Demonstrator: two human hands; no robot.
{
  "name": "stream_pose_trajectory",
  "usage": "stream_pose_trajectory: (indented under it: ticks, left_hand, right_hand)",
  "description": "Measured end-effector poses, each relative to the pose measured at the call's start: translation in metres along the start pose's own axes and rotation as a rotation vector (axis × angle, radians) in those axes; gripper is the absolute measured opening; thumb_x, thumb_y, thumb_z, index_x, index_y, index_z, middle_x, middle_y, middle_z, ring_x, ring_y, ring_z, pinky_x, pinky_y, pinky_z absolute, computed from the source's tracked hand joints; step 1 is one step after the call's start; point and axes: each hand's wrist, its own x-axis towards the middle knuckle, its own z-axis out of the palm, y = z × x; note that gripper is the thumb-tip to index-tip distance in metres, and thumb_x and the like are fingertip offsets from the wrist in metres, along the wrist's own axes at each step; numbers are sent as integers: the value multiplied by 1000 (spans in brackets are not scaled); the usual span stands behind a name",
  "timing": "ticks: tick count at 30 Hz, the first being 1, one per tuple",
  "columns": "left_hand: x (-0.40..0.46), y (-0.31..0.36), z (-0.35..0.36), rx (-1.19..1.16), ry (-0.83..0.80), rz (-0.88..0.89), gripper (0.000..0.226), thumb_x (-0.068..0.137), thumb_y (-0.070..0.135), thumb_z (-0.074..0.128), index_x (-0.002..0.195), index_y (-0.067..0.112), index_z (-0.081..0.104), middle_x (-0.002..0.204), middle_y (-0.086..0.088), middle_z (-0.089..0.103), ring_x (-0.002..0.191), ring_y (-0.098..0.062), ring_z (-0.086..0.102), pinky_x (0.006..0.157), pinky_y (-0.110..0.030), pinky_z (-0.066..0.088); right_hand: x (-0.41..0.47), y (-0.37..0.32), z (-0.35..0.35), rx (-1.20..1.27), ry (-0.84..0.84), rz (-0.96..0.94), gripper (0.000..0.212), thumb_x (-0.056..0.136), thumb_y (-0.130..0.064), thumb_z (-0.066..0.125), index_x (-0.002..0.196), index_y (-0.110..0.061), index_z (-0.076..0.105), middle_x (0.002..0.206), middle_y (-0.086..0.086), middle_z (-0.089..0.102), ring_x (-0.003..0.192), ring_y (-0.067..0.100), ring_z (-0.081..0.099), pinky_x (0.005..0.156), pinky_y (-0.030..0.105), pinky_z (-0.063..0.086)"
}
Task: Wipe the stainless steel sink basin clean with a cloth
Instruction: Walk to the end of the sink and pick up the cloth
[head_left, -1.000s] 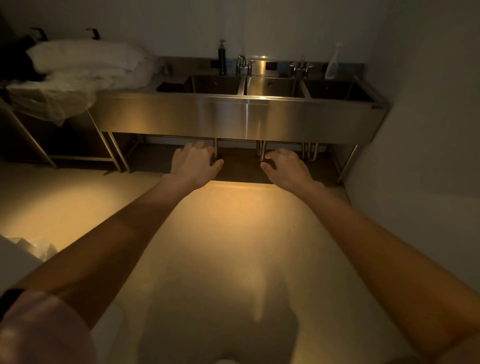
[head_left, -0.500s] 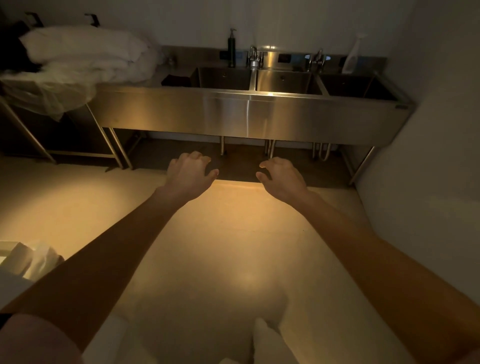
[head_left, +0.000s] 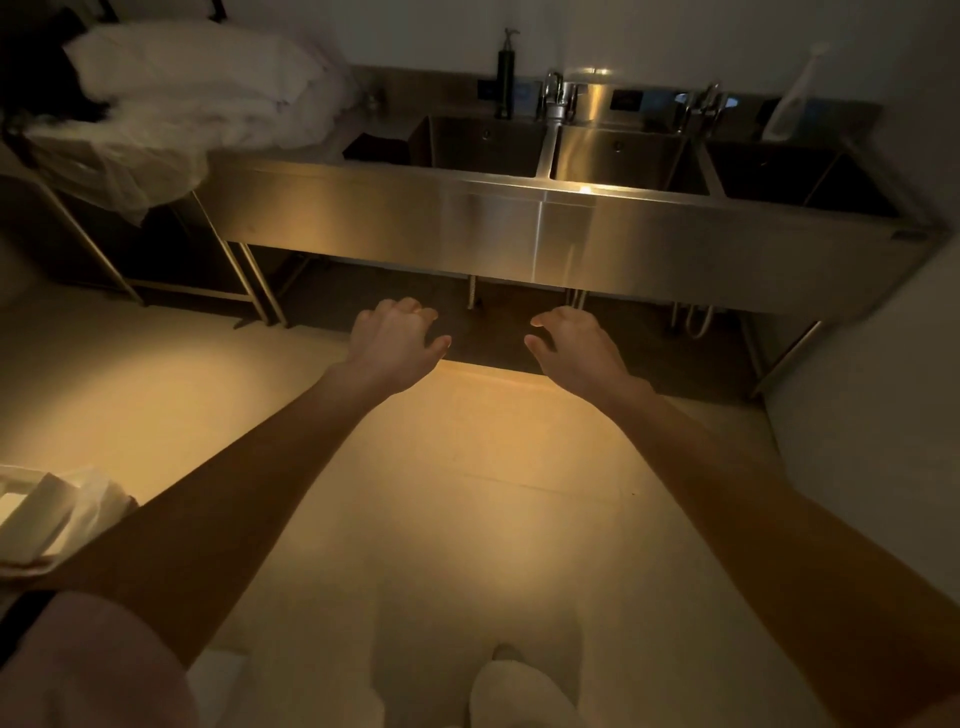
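- Reaching forward, left hand (head_left: 397, 343) and right hand (head_left: 576, 348) each keep the grip spread and hold nothing.
- Sink (head_left: 519, 218) lies far ahead, long axis left-right, both hands about equally near.
- No cloth identifiable.

Stainless steel sink (head_left: 545, 228) stands against the wall; three basins (dim), side by side

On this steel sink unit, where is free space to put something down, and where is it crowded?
Free: the flat drainboard left of the left basin, apart from one dark item, and the three basins themselves, which look empty in the dim light. Crowded: the back ledge with the soap pump, two faucets and spray bottle; white bedding fills the left rack.
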Motion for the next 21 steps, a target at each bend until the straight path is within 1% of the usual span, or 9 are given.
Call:
stream_pose_trajectory:
  ticks: [5,7,10,13,21]
  left_hand:
    - [46,12,0,-26,10,-39,50,96,47,48,137,18,48,138,-7,50,126,-25,46,99,-43,40]
    - [60,15,1,-66,-4,-60,50,96,47,47,137,19,48,138,-6,50,126,-25,46,98,-42,40]
    - [80,17,5,-120,-9,-69,50,95,47,48,137,19,48,139,-5,50,126,-24,45,98,-42,40]
    - [101,14,9,-109,-2,-59,50,95,47,48,136,19,48,138,-5,50,126,-24,46,98,-42,41]
    - [150,-19,35,-32,-58,-45,51,95,49,47,137,19,48,137,-6,51,126,-25,45,100,-43,38]
  right_hand:
    - [55,23,-12,-7,19,-33,37,96,-37,51,129,-19,54,131,3,54,124,21,48,100,36,42]
    - [71,28,-14,14,30,-55,36,96,-36,51,128,-19,55,129,3,55,120,20,50,99,35,44]
    - [89,36,-12,35,38,-101,35,96,-36,50,126,-19,56,129,2,56,119,18,51,98,32,42]
    - [106,42,-6,37,28,-114,35,96,-37,50,126,-20,57,129,1,56,120,17,50,98,30,41]
    - [156,43,24,4,-77,-43,40,97,-39,47,132,-21,53,137,1,51,131,20,42,107,36,36]
